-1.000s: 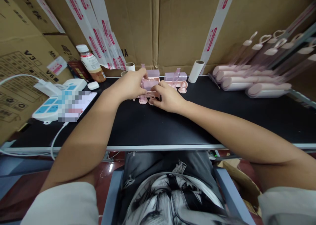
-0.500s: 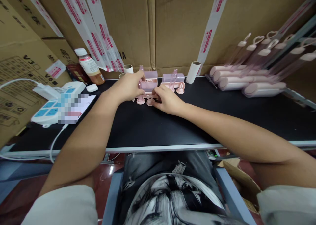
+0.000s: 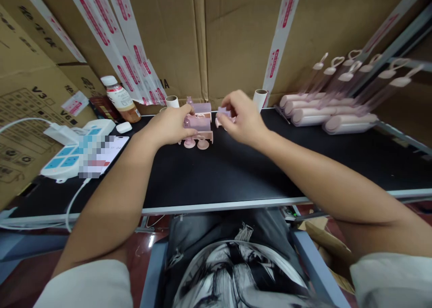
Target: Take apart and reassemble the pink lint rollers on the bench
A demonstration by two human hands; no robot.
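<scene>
Moved up and right since the last look: right hand, away from left hand, fingers bent over pink parts, hard to tell if gripping. Underneath, black surface. Far right, pink rolls with looped tops, looking all put together. Back left, bottle with brown drink. Middle, seemingly not done: purple case, left fingers clamped on it; pink tray behind; two round discs in front.
</scene>
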